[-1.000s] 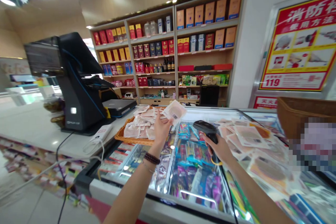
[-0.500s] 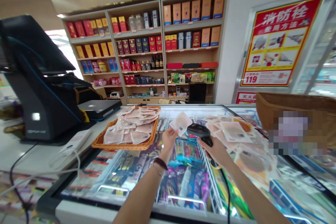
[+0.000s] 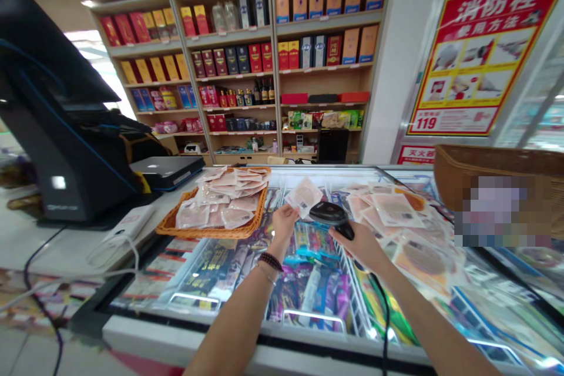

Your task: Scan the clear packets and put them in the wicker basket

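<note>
My left hand (image 3: pixel 284 222) pinches the lower left corner of a flat clear food packet (image 3: pixel 304 196) with a pale round inside and a dark printed code. Wrapped around the handle of a black barcode scanner (image 3: pixel 328 212) is my right hand (image 3: pixel 356 242). The scanner head sits close to the packet's lower right side, and its cord (image 3: pixel 385 311) hangs down. Left of my hands, an orange wicker basket (image 3: pixel 167 225) holds several similar packets. More packets (image 3: pixel 396 210) lie spread on the glass to the right of the scanner.
Beneath my hands is a glass-topped freezer (image 3: pixel 194 312) with bagged goods inside. A black checkout terminal (image 3: pixel 74 147), a flat scale (image 3: pixel 170 169) and a white box with a cable (image 3: pixel 132 224) stand at left. A brown basket (image 3: pixel 449 173) is at right. Shelves (image 3: pixel 275 88) of boxes stand behind.
The view has tilted down slightly, so the background sits higher. Both hands keep their holds, with the scanner head a little nearer the packet.
</note>
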{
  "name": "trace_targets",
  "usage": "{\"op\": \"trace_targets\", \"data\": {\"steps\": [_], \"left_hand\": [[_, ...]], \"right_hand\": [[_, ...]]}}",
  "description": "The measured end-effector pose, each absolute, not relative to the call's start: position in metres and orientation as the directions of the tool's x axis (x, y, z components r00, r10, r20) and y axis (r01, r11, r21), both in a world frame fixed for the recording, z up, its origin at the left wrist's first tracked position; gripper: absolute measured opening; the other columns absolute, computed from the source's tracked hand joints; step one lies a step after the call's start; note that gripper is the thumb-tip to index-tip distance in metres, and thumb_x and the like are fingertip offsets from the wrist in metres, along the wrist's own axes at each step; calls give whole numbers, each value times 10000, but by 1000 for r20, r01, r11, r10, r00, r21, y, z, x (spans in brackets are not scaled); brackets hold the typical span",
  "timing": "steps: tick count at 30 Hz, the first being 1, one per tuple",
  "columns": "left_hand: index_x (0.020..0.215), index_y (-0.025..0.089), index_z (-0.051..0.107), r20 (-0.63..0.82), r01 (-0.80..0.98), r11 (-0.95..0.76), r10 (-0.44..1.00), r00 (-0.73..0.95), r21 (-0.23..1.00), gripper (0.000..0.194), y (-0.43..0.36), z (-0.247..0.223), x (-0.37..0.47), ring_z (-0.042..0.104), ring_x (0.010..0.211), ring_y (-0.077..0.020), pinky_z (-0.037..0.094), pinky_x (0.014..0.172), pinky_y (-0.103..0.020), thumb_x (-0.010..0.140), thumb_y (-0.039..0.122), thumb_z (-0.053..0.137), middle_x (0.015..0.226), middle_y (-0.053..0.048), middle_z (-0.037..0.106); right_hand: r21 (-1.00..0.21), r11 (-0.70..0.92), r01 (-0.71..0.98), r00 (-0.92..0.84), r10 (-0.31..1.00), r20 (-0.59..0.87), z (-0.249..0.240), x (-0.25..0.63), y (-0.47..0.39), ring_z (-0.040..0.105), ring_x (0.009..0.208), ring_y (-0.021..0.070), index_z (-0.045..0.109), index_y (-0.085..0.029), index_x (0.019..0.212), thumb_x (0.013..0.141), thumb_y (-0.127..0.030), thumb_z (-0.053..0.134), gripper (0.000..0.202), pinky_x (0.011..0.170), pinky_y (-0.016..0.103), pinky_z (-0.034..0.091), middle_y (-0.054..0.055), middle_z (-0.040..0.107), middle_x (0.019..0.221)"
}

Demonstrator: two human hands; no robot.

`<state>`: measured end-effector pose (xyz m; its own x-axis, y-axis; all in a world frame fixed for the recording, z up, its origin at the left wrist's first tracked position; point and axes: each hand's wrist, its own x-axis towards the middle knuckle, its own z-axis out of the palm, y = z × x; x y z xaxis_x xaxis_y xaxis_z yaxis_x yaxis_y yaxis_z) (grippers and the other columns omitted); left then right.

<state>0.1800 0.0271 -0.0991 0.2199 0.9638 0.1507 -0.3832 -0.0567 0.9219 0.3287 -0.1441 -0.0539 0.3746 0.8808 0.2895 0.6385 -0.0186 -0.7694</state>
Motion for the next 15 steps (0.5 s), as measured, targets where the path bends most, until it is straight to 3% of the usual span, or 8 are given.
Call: {"op": "trace_targets", "data": {"steps": [15], "left_hand": [[915, 148, 737, 132, -377, -48, 971, 201, 925, 421, 31, -99, 179, 804, 823, -256, 654, 849, -399, 619, 364, 944, 810, -100, 811]], "right_hand": [[-840, 12, 543, 383, 886, 261, -45, 336, -153, 510, 325, 171, 551, -270, 697, 812, -658, 611, 409, 437, 295, 400, -37, 525, 384]]}}
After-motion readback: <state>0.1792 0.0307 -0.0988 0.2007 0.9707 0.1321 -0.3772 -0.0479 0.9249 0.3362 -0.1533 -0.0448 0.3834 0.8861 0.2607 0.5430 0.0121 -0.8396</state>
